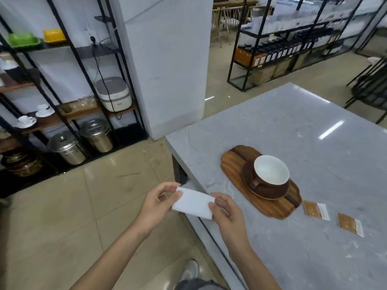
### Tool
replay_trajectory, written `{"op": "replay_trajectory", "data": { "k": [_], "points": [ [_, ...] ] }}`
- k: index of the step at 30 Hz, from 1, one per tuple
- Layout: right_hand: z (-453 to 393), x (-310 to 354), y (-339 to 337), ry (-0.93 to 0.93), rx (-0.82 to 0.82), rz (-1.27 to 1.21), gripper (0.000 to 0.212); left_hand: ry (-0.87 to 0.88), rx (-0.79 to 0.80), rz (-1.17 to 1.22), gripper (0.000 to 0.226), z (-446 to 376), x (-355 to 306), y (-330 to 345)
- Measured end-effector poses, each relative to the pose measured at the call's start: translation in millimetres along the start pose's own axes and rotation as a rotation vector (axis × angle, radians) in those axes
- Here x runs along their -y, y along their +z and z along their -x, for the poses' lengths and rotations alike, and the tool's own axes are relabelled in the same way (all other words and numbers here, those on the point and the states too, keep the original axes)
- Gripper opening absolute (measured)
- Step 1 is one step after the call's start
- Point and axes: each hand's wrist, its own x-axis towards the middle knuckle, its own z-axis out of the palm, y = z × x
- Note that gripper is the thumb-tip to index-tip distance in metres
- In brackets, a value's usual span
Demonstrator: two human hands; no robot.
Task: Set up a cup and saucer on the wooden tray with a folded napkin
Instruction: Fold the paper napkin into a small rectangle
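**Napkin folded in hand, tray not yet dressed**

Head view: left hand (pixel 158 203) and right hand (pixel 227 212) each pinch an end of the white napkin (pixel 193 203), fingers clamped on it, held off the table (pixel 303 126) edge at about 7 o'clock from the wooden tray (pixel 234 162). Cup (pixel 271 172) sits on saucer (pixel 280 190) on the tray's near half. Two sachets (pixel 316 210) lie at 4 o'clock. Likely best: crease flat, lay on the tray's bare end. The napkin's long axis runs 10-to-4 o'clock, roughly parallel to the tray's.
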Motion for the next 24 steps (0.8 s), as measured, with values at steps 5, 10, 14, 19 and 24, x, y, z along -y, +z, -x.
{"op": "replay_trajectory", "data": {
  "k": [5, 10, 14, 19, 24],
  "points": [
    [-44.7, 7.1, 12.0, -0.036, -0.079, -0.011, 0.019, 0.088, 0.073, -0.077, 0.016, -78.9, -21.1, 7.4],
    [-72.6, 13.5, 11.7, -0.105, -0.231, 0.100, 0.020, 0.127, 0.210, -0.154, 0.010, -131.7, -30.6, 26.5],
    [-85.5, 15.8, 6.2, -0.212, -0.355, 0.246, 0.024, 0.158, 0.329, -0.196, 0.014, -170.3, -40.1, 51.0],
    [-99.0, 5.5, 4.4, -0.170, -0.508, 0.319, 0.026, 0.196, 0.563, -0.312, 0.030, -219.7, -48.4, 92.4],
    [-116.6, 1.1, 19.6, -0.143, -0.736, 0.442, 0.038, 0.217, 0.836, -0.434, 0.025, -265.0, -56.9, 138.3]
  ]
}}
